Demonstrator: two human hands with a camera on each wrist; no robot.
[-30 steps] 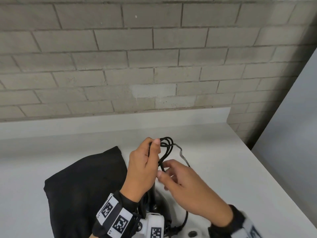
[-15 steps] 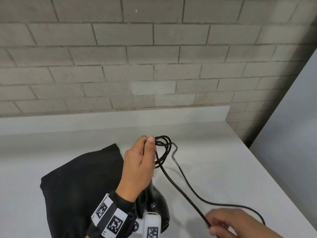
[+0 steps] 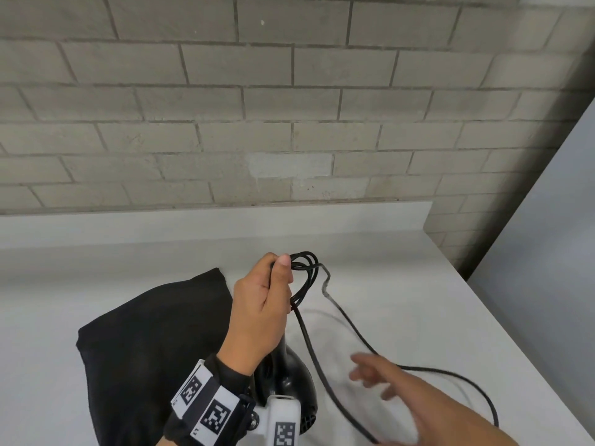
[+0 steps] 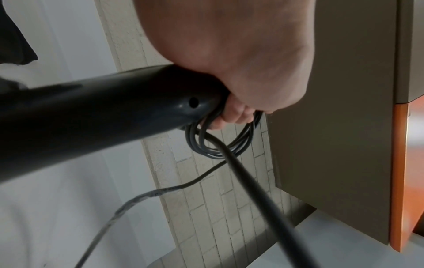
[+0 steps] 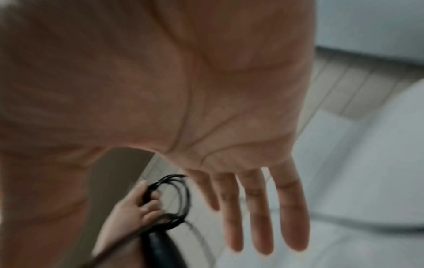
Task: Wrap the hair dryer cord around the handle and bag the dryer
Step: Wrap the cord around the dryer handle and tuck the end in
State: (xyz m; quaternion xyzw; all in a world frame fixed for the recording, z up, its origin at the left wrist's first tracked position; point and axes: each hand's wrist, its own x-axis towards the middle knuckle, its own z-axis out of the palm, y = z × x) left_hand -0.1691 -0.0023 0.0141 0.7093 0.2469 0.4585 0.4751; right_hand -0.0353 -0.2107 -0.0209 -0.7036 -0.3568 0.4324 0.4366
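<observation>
My left hand [image 3: 262, 304] grips the upright handle of the black hair dryer [image 3: 289, 378] and pins several coils of black cord [image 3: 307, 272] against its top end. The left wrist view shows the same handle [image 4: 96, 116] with the cord loops [image 4: 220, 143] under my curled fingers. The loose cord [image 3: 363, 342] trails down over the white counter in a long loop. My right hand [image 3: 380, 378] hovers blurred to the right of the dryer, fingers [image 5: 257, 208] straight and spread, holding nothing. A black fabric bag [image 3: 145, 346] lies flat to the left of the dryer.
The white counter [image 3: 402, 284] ends at a low backsplash under a grey brick wall [image 3: 289, 107]. Its right edge runs diagonally beside a pale panel [image 3: 547, 252].
My right hand let go of the cord it had pulled toward the lower right, opened, and moved up and left toward the dryer. My left hand held its grip.
</observation>
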